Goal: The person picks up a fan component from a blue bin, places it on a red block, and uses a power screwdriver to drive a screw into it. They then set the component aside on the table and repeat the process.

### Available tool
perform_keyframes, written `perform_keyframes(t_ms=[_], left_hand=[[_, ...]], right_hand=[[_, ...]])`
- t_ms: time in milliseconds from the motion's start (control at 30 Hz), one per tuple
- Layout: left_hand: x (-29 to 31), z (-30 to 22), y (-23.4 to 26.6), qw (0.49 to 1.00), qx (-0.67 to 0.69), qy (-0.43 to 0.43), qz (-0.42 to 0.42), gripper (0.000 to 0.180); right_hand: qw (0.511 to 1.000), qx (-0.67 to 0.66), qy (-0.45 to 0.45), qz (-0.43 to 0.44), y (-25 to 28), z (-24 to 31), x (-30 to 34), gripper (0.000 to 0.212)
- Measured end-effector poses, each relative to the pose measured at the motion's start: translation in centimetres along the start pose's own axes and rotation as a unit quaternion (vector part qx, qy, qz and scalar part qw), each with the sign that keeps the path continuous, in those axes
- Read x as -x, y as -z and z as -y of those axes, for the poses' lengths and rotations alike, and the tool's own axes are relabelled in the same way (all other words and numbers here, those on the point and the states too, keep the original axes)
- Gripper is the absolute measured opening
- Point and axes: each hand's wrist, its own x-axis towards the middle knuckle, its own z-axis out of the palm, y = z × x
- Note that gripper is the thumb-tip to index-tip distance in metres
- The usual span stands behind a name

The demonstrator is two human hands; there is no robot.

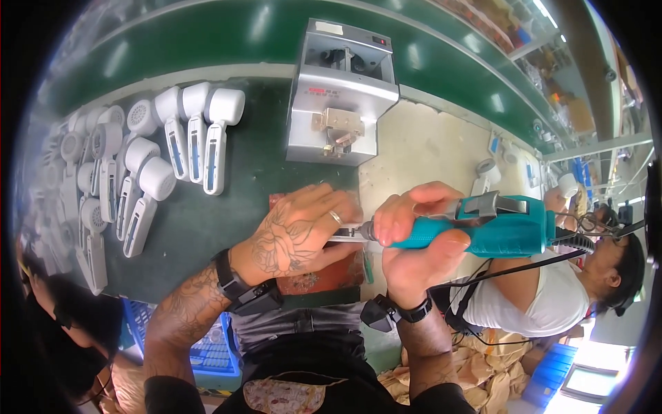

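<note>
My left hand (293, 231), with a ring on one finger, is closed over a slim white part (349, 234) and steadies it above a reddish-brown pad (303, 284). Most of that part is hidden under the fingers. My right hand (417, 252) wraps round a teal electric screwdriver (507, 224), which lies nearly level. Its tip points left and meets the right end of the white part. Both wrists carry black straps with small boxes. To the left, several white handheld devices with round heads (215, 138) lie on the dark green table mat (255, 124).
A grey metal machine (334, 96) stands at the table's far side. More white devices (486, 174) lie on the pale surface to the right. A person in a white shirt (538, 293) works at the right, another at the lower left. A blue basket (214, 348) sits below the table edge.
</note>
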Motion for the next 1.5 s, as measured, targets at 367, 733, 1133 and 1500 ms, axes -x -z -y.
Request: perform_keyframes(t_ms=[367, 733, 1133, 1500], left_hand=[[0.0, 0.5, -0.1, 0.995, 0.098, 0.023, 0.011, 0.029], [-0.3, -0.7, 0.2, 0.990, 0.113, 0.082, 0.034, 0.025], [-0.5, -0.6, 1.5, 0.993, 0.026, 0.098, 0.053, 0.030], [1.2, 0.2, 0.8, 0.998, -0.035, 0.059, 0.013, 0.048]], right_hand=[[0.999, -0.015, 0.012, 0.039, 0.4, -0.4, -0.3, 0.076], [0.989, -0.142, 0.020, 0.038, 0.5, -0.6, 0.2, 0.069], [0.995, 0.041, 0.089, 0.004, -1.2, 1.0, -4.7, 0.076], [0.982, 0.109, 0.132, 0.084, -4.4, -3.9, -9.3, 0.042]])
